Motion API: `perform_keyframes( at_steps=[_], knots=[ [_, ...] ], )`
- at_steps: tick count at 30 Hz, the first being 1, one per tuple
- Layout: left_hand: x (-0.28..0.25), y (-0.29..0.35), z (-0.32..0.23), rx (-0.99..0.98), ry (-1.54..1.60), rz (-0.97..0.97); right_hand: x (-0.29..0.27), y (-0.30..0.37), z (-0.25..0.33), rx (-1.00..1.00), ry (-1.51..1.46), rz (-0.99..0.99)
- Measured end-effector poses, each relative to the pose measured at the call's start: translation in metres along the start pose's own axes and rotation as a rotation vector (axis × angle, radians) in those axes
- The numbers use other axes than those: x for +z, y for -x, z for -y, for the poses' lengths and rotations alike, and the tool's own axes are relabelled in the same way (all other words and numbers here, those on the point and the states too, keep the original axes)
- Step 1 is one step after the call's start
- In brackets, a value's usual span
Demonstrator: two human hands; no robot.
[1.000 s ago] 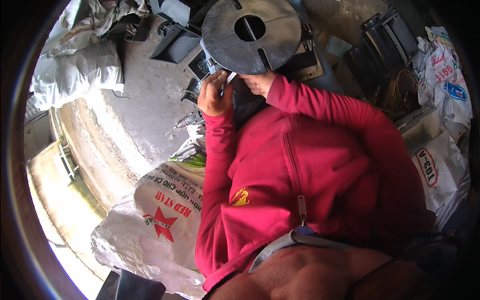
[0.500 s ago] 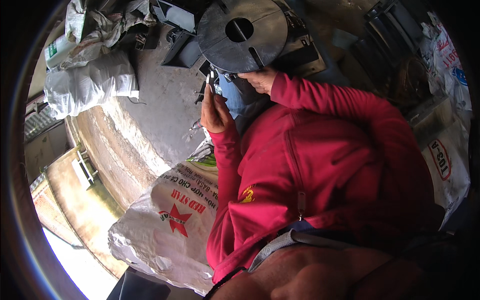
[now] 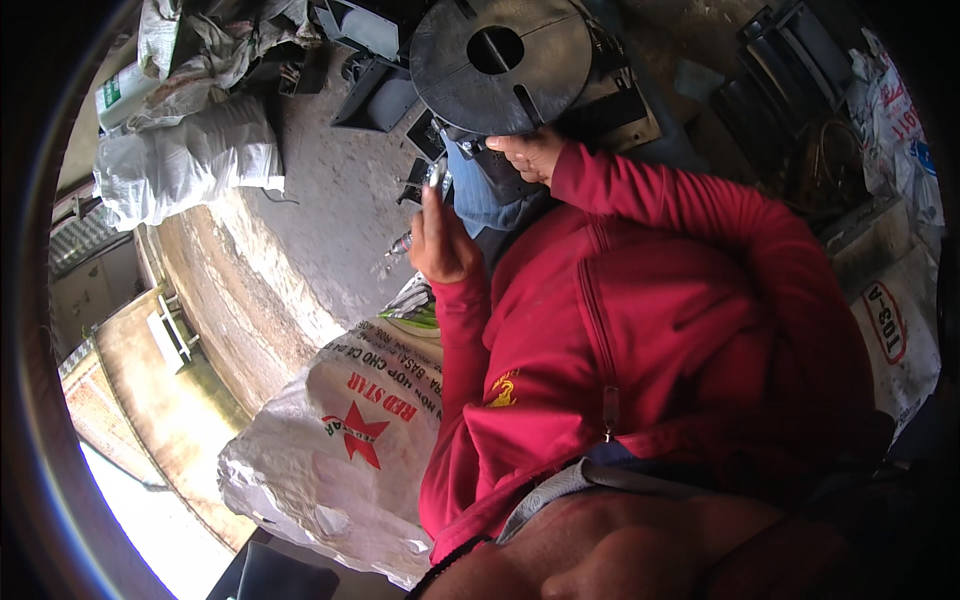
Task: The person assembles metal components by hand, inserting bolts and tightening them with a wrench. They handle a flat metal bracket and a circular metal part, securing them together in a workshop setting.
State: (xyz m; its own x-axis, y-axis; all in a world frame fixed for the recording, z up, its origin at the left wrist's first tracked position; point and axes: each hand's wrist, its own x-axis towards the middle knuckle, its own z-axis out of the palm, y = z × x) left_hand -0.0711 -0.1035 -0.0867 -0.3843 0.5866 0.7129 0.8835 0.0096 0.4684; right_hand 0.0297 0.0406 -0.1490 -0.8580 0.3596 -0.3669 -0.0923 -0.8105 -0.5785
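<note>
A round grey metal plate (image 3: 545, 60) with a central hole and narrow slots lies at the top of the view. My right hand (image 3: 530, 155) is at its near edge, its fingers closed against a small dark metal fitting (image 3: 470, 145) below the rim; what they grip is hidden. To the left and nearer, my left hand (image 3: 442, 240) is raised apart from the plate. Its fingers are closed on a small shiny metal piece (image 3: 437, 177), too small to identify. Blue cloth (image 3: 480, 190) shows between the hands.
Dark metal boxes (image 3: 375, 100) stand left of the plate. White sacks lie at the upper left (image 3: 190, 165), beside my left arm (image 3: 330, 460) and at the right (image 3: 895, 330). Curved dark panels (image 3: 785, 75) lean at the upper right. A power-tool-like object (image 3: 400, 243) lies behind my left wrist.
My left hand has drawn back a little from the plate's rim, and the shiny piece in it has turned and looks shorter. My right hand stays at the rim. The view has shifted slightly.
</note>
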Motion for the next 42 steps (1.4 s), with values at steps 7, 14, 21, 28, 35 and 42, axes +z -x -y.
perform_keyframes(
  at_steps=[7, 14, 21, 28, 35, 42],
  knots=[
    [0.002, -0.007, 0.003, -0.058, 0.081, 0.153, -0.001, 0.001, 0.0, 0.01, 0.04, -0.024],
    [0.0, -0.004, 0.001, -0.077, 0.124, 0.045, -0.001, 0.002, -0.001, 0.001, 0.042, -0.045],
    [0.006, 0.0, 0.005, -0.076, 0.003, 0.204, 0.003, 0.004, 0.003, 0.02, 0.032, -0.042],
    [0.032, -0.007, 0.013, -0.105, -0.035, 0.071, 0.002, 0.001, -0.001, 0.035, 0.029, -0.054],
    [0.053, 0.0, 0.021, -0.251, -0.039, 0.106, -0.007, -0.001, -0.003, 0.047, 0.017, 0.002],
    [0.05, -0.003, 0.017, -0.198, 0.048, 0.053, 0.002, 0.004, 0.004, 0.058, 0.045, -0.033]
  ],
)
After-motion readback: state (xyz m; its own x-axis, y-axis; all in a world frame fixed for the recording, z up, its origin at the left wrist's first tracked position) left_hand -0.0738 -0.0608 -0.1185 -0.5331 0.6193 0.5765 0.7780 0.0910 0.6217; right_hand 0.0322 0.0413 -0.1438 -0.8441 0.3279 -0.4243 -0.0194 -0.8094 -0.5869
